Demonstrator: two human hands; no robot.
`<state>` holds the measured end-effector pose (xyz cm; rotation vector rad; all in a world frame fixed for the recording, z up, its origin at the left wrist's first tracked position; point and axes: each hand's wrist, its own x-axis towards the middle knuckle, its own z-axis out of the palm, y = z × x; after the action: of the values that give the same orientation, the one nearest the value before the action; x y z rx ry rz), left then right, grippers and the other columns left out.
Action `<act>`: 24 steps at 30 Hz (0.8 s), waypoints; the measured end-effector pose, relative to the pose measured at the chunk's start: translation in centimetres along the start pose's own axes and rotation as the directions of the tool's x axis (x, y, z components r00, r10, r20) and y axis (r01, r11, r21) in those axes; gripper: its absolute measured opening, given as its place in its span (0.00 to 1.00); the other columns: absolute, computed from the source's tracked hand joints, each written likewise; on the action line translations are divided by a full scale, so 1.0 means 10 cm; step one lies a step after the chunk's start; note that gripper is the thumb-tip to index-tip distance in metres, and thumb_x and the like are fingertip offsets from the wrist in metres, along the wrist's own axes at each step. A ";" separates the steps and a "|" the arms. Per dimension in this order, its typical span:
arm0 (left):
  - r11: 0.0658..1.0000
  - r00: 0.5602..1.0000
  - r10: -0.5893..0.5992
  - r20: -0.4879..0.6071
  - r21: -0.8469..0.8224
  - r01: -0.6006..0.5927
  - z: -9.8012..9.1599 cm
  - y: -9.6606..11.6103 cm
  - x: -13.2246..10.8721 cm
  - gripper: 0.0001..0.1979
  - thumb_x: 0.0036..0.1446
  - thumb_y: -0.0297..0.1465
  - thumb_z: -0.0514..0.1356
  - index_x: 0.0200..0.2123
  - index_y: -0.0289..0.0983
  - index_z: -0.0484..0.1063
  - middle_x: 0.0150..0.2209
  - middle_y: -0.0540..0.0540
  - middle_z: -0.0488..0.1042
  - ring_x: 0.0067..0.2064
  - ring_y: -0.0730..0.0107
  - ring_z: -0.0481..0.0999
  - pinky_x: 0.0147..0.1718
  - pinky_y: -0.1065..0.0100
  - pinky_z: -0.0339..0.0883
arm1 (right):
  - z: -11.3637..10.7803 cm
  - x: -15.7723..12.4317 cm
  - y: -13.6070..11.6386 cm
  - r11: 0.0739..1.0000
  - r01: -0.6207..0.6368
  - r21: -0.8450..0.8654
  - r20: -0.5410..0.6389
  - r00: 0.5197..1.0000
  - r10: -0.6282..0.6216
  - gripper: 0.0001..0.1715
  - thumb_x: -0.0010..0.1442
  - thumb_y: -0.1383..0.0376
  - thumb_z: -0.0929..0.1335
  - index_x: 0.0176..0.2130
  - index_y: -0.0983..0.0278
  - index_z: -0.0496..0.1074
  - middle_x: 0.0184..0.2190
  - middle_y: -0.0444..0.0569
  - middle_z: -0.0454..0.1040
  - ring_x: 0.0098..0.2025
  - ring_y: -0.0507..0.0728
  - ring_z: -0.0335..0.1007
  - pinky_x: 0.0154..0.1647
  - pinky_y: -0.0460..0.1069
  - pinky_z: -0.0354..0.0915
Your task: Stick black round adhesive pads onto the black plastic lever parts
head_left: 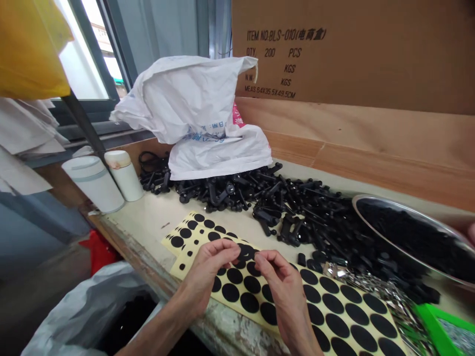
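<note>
My left hand (209, 269) and my right hand (284, 284) meet over a yellow backing sheet (334, 316) covered with round black pads. Both hands are curled, fingertips pinched together around a black round pad (248, 253) held between them just above the sheet. A second yellow sheet (187, 232) with smaller black dots lies to the left, partly under the first. Behind the hands a large heap of black plastic parts (282, 207) spreads across the bench.
A metal bowl (408, 217) of black pieces stands at the right; a green tray (441, 331) is at the lower right beside shiny metal clips (374, 289). A white plastic bag (204, 118), two white cups (107, 180) and a cardboard box (352, 49) stand behind. Another person's fingertip (471, 232) shows at the right edge.
</note>
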<state>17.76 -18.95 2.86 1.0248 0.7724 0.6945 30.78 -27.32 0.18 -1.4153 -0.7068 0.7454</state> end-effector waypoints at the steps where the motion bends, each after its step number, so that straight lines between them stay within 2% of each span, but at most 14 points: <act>1: 1.000 1.000 -0.009 0.004 0.001 0.009 0.04 -0.03 0.01 0.07 0.50 0.34 0.66 0.30 0.36 0.76 0.29 0.50 0.72 0.33 0.73 0.66 0.35 0.72 0.57 | -0.04 0.01 -0.01 1.000 0.010 -0.015 -0.004 1.000 -0.010 0.16 0.54 0.53 0.71 0.29 0.63 0.73 0.26 0.44 0.71 0.31 0.54 0.66 0.34 0.47 0.63; 5: 0.998 0.998 -0.046 0.033 0.045 0.045 0.15 -0.12 0.06 0.06 0.50 0.33 0.65 0.30 0.36 0.76 0.29 0.50 0.73 0.34 0.72 0.67 0.35 0.72 0.57 | -0.19 0.04 0.03 0.991 0.074 -0.112 -0.010 0.997 -0.075 0.14 0.58 0.55 0.68 0.29 0.63 0.71 0.25 0.44 0.69 0.28 0.53 0.63 0.28 0.46 0.61; 8: 0.991 0.994 -0.061 0.090 0.124 0.049 0.23 -0.15 0.10 0.08 0.52 0.35 0.64 0.31 0.36 0.77 0.30 0.49 0.74 0.34 0.71 0.67 0.36 0.71 0.58 | -0.28 0.04 0.07 0.921 0.250 -0.298 -0.027 0.963 -0.270 0.11 0.60 0.62 0.66 0.27 0.62 0.68 0.24 0.43 0.67 0.26 0.52 0.62 0.27 0.47 0.61; 9: 0.985 0.993 -0.058 0.105 0.169 0.039 0.25 -0.15 0.13 0.10 0.53 0.37 0.63 0.31 0.36 0.77 0.30 0.48 0.74 0.35 0.70 0.68 0.36 0.70 0.58 | -0.31 0.03 0.08 0.860 0.345 -0.375 -0.021 0.925 -0.380 0.09 0.60 0.65 0.66 0.27 0.62 0.67 0.25 0.43 0.67 0.27 0.52 0.63 0.28 0.47 0.61; 10: 0.974 0.993 -0.040 0.115 0.226 0.013 0.27 -0.15 0.18 0.12 0.55 0.39 0.62 0.32 0.36 0.78 0.32 0.47 0.75 0.35 0.68 0.68 0.36 0.70 0.59 | -0.34 0.02 0.09 0.779 0.444 -0.443 -0.006 0.867 -0.498 0.08 0.59 0.68 0.66 0.28 0.62 0.67 0.26 0.44 0.67 0.28 0.52 0.64 0.30 0.47 0.62; 12: 0.922 0.991 0.055 0.125 0.375 -0.099 0.31 -0.15 0.32 0.15 0.58 0.41 0.58 0.38 0.37 0.78 0.36 0.45 0.75 0.38 0.65 0.70 0.38 0.68 0.61 | -0.38 -0.01 0.09 0.591 0.614 -0.523 0.048 0.713 -0.699 0.07 0.57 0.73 0.66 0.30 0.62 0.66 0.28 0.44 0.67 0.31 0.53 0.65 0.33 0.48 0.63; 14: 0.763 0.961 0.227 0.158 0.584 -0.276 0.35 -0.16 0.54 0.16 0.61 0.37 0.54 0.46 0.38 0.75 0.40 0.44 0.73 0.41 0.62 0.70 0.42 0.64 0.62 | -0.42 -0.03 0.06 0.457 0.702 -0.547 0.065 0.580 -0.812 0.09 0.56 0.76 0.66 0.32 0.62 0.66 0.29 0.45 0.67 0.32 0.53 0.65 0.34 0.49 0.63; 16: 0.532 0.902 0.357 0.244 0.740 -0.411 0.41 -0.21 0.80 0.16 0.61 0.30 0.53 0.50 0.40 0.73 0.43 0.42 0.71 0.45 0.59 0.68 0.47 0.59 0.60 | -0.45 -0.04 0.02 0.415 0.709 -0.571 0.008 0.511 -0.860 0.10 0.55 0.77 0.66 0.34 0.63 0.66 0.30 0.46 0.66 0.32 0.53 0.65 0.34 0.49 0.64; 18: 0.396 0.860 0.384 0.335 0.782 -0.482 0.49 -0.28 1.06 0.16 0.56 0.23 0.54 0.44 0.41 0.76 0.44 0.42 0.69 0.48 0.56 0.64 0.50 0.54 0.55 | -0.49 -0.03 -0.02 0.438 0.674 -0.594 -0.070 0.500 -0.863 0.10 0.56 0.77 0.66 0.36 0.63 0.66 0.32 0.47 0.66 0.34 0.53 0.65 0.35 0.48 0.63; 19: 0.380 0.850 0.377 0.368 0.775 -0.504 0.53 -0.32 1.17 0.15 0.54 0.21 0.55 0.39 0.41 0.77 0.43 0.42 0.69 0.48 0.55 0.63 0.52 0.52 0.53 | -0.51 -0.02 -0.04 0.460 0.656 -0.598 -0.104 0.505 -0.857 0.10 0.57 0.77 0.66 0.36 0.63 0.66 0.32 0.47 0.66 0.34 0.53 0.65 0.35 0.48 0.63; 22: 0.417 0.836 0.348 0.424 0.728 -0.544 0.64 -0.36 1.38 0.10 0.51 0.20 0.58 0.29 0.40 0.77 0.40 0.44 0.68 0.49 0.56 0.62 0.53 0.53 0.51 | -0.57 0.06 -0.05 0.570 0.588 -0.573 -0.213 0.565 -0.797 0.07 0.59 0.74 0.66 0.34 0.62 0.66 0.31 0.45 0.66 0.34 0.53 0.64 0.36 0.48 0.62; 24: 0.478 0.838 0.341 0.425 0.690 -0.544 0.63 -0.29 1.42 0.06 0.48 0.22 0.62 0.26 0.39 0.76 0.39 0.45 0.68 0.48 0.56 0.62 0.52 0.54 0.53 | -0.61 0.11 -0.02 0.704 0.502 -0.502 -0.327 0.644 -0.692 0.04 0.61 0.69 0.66 0.33 0.61 0.67 0.31 0.45 0.66 0.34 0.53 0.64 0.35 0.48 0.62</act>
<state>31.17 -11.62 -1.12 2.1758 0.5918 0.6481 36.37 -30.04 0.13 -1.4793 -0.8693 -0.3225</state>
